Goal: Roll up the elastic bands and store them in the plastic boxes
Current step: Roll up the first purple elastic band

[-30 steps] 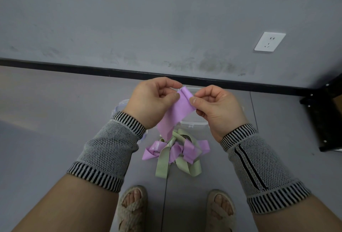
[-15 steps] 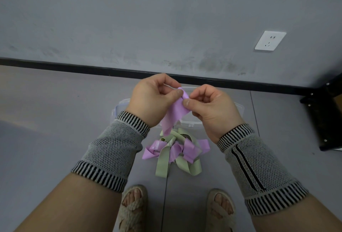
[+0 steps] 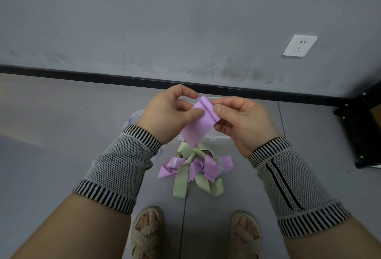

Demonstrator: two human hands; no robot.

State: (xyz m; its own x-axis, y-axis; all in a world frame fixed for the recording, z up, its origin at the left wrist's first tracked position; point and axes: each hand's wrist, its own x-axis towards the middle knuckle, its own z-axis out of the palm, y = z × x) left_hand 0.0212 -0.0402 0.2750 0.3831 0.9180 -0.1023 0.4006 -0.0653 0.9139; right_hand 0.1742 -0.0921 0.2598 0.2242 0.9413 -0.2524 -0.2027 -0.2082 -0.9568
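Both hands hold a purple band [image 3: 201,121] above the floor [image 3: 61,135]: the left hand [image 3: 168,114] pinches its edge, and the right hand [image 3: 245,120] pinches the small roll at its top. Below them, a tangle of bands [image 3: 195,169] lies on the floor beside a clear plastic box [image 3: 218,139].

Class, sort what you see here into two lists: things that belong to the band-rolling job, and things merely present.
Belongs to the job:
purple elastic band, partly rolled, pinched by left hand and right hand
tangled pile of purple and green bands
clear plastic box

Merely present:
white wall socket
black furniture frame
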